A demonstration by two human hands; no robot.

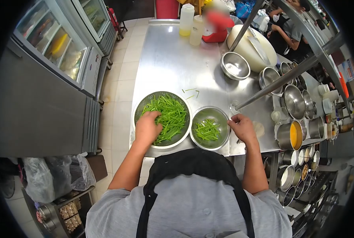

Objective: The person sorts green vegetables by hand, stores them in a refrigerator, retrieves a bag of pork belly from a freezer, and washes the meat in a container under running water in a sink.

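Observation:
A perforated metal colander (138, 104) on the steel table holds a heap of cut green beans (171, 119), or similar thin green stalks. My left hand (147, 127) is in the left side of this heap, with fingers and thumb curled around some pieces; its fingertips are partly hidden among them. Right beside the colander stands a smaller steel bowl (220, 115), with a small pile of the same cut pieces (207, 130) at its bottom. My right hand (242, 127) pinches the bowl's right rim between thumb and fingers.
A few loose green pieces (190, 95) lie behind the colander. Farther back are squeeze bottles (186, 20), an empty steel bowl (235, 66) and a large white tub (244, 43). A metal post (280, 81) slants over the right side. Another person (290, 31) stands at the back right.

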